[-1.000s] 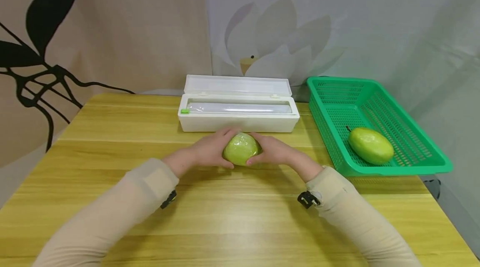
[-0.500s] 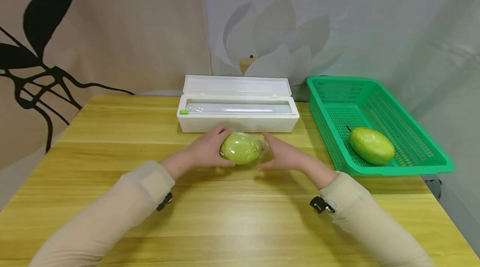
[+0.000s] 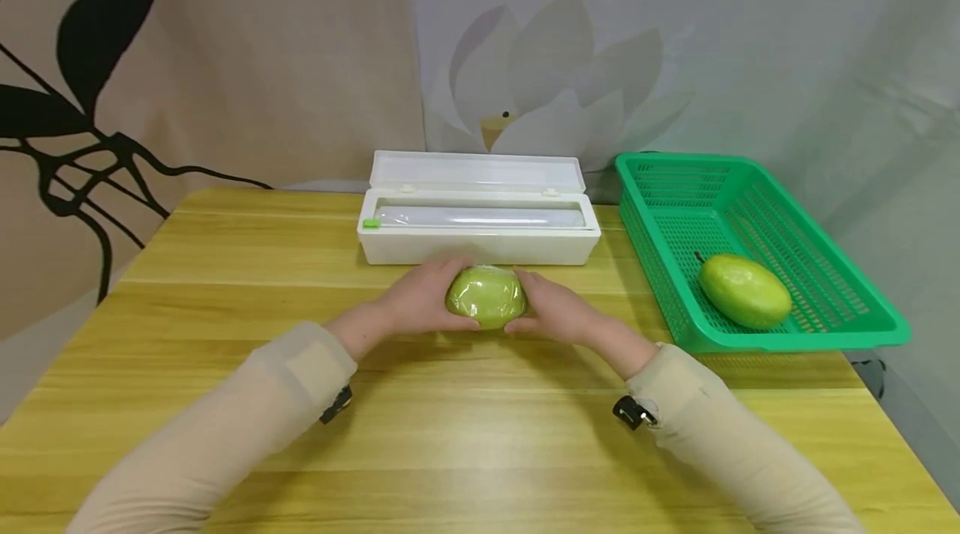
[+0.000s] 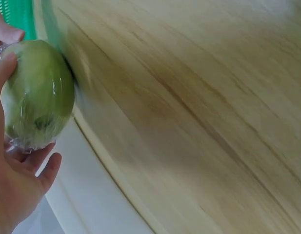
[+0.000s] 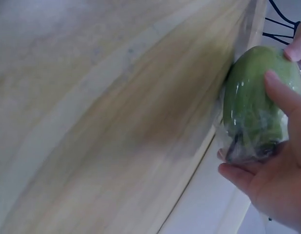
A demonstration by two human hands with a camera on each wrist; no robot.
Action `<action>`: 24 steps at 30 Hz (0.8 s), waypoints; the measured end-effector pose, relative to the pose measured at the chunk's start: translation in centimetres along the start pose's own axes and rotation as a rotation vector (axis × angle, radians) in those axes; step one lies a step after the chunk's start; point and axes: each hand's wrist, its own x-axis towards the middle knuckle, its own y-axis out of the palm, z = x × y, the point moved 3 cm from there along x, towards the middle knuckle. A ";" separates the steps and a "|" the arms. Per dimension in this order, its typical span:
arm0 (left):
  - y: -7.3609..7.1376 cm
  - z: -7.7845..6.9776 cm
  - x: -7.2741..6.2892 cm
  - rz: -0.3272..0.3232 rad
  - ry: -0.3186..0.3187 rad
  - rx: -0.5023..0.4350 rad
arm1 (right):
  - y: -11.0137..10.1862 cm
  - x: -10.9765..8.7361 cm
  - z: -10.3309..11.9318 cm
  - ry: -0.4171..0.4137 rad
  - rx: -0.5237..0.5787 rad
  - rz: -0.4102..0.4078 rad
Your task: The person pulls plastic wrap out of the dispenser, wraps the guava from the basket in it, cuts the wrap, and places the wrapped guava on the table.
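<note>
A green mango (image 3: 487, 298) wrapped in clear, shiny cling film is held just in front of the white box, low over the wooden table. My left hand (image 3: 427, 298) grips its left end, thumb at the near side. My right hand (image 3: 558, 309) grips the right end in the same way. In the left wrist view, the film bunches round the end of the mango (image 4: 40, 92) near the palm. The right wrist view has the thumb pressed on the mango (image 5: 255, 92), with gathered film and a dark spot, perhaps the stem, by the fingers.
Behind the hands stands a white cling film dispenser (image 3: 480, 247), lid raised, with a film roll (image 3: 480, 217) inside and a green slider (image 3: 371, 223) at its left. A green basket (image 3: 810, 341) at the right holds another, unwrapped mango (image 3: 744, 291). Printed curtains hang behind the table.
The right hand drew back from the mango half a second ago, showing its film-covered end, and now holds that end again. The mango has turned slightly between the hands.
</note>
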 end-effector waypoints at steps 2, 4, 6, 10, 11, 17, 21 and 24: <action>0.0 -0.2 0.0 0.006 0.016 0.008 | 0.1 0.1 0.0 -0.012 -0.006 0.026; 0.1 -0.4 -0.1 0.021 0.025 0.009 | 0.1 0.1 0.0 -0.025 -0.004 0.053; 0.2 -0.6 -0.2 0.039 0.022 -0.003 | 0.1 0.2 -0.1 -0.033 0.034 0.076; 0.4 -0.7 -0.5 0.069 -0.012 -0.064 | -0.2 0.3 -0.3 -0.042 0.142 0.120; 0.4 -0.7 -0.5 0.070 -0.021 -0.075 | -0.3 0.4 -0.4 -0.039 0.157 0.127; 0.5 -0.7 -0.6 0.086 -0.045 -0.111 | -0.8 0.5 -1.0 -0.015 0.159 0.155; 0.4 -0.7 -0.6 0.170 -0.108 -0.200 | -1.2 0.4 -1.6 0.032 0.321 0.190; 0.4 -0.6 -0.7 0.248 -0.174 -0.283 | -1.4 0.3 -2.2 0.085 0.440 0.199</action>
